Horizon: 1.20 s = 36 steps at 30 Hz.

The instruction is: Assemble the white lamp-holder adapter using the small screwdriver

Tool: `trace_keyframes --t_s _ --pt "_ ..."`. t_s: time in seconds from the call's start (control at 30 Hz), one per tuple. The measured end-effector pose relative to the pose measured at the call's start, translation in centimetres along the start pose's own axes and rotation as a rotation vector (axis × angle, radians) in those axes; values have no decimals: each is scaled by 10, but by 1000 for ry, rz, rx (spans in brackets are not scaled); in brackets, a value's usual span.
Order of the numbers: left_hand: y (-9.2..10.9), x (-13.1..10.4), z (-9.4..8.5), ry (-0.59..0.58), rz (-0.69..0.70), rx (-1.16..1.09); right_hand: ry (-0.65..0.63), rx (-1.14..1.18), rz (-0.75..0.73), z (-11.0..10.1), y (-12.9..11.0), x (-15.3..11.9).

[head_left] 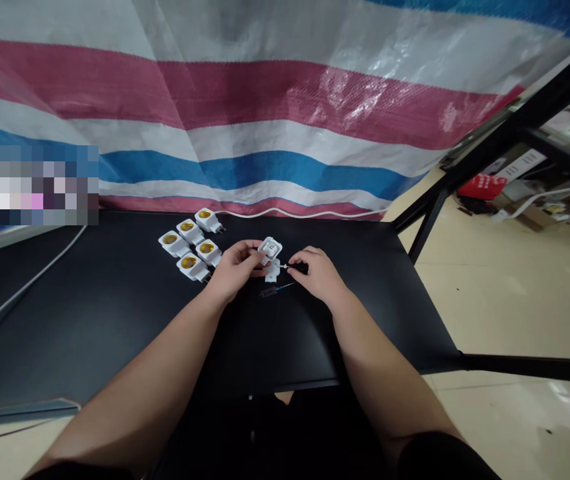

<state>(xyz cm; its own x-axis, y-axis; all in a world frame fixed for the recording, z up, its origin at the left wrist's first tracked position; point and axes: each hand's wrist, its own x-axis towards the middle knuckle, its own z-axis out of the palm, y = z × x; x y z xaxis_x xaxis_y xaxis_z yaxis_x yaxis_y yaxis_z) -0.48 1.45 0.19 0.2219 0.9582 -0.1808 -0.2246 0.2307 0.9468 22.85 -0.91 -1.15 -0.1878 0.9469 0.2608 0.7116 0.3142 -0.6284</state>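
My left hand [237,265] grips a small white plug-in lamp socket [270,250] just above the black table [115,313]. My right hand [317,273] pinches a small dark-handled tool [297,267] whose thin tip points at the socket's side. A flat white part [273,272] lies under the socket, between my hands. A second slim screwdriver with a clear handle [275,289] rests on the table just in front of them.
Several white lamp sockets with brass centres [191,243] sit in a cluster to the left of my left hand. A white cable [19,290] runs across the table's left side. A striped tarp [265,107] hangs behind. A black metal frame [485,153] stands to the right.
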Motion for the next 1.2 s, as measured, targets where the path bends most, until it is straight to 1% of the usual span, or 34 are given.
trace_keyframes --t_s 0.07,0.13,0.2,0.3,0.47,0.53,0.67,0.9,1.1,1.2 --pt "1 -1 1 -31 -22 -48 80 88 -17 -1 -5 -1" --pt "1 -2 2 -54 -42 -94 171 184 -84 -2 -12 -2" --pt "0 -3 3 -84 -57 -110 213 243 -168 -2 -21 -2" --pt "-2 -4 5 -141 -59 -93 217 271 -224 2 -31 -3" --pt "-1 -8 9 -161 -2 -115 255 301 -170 10 -34 -3" --pt "-1 -8 9 -178 0 -106 269 297 -156 10 -34 -3" --pt "-2 -6 7 -209 1 -90 274 254 -178 9 -36 -2" --pt "-3 -5 8 -204 40 -80 324 91 -157 10 -39 -2" --pt "-5 -4 9 -183 48 -30 292 191 -157 15 -36 -1" --pt "-5 -4 9 -160 54 -14 301 228 -155 15 -36 -1"
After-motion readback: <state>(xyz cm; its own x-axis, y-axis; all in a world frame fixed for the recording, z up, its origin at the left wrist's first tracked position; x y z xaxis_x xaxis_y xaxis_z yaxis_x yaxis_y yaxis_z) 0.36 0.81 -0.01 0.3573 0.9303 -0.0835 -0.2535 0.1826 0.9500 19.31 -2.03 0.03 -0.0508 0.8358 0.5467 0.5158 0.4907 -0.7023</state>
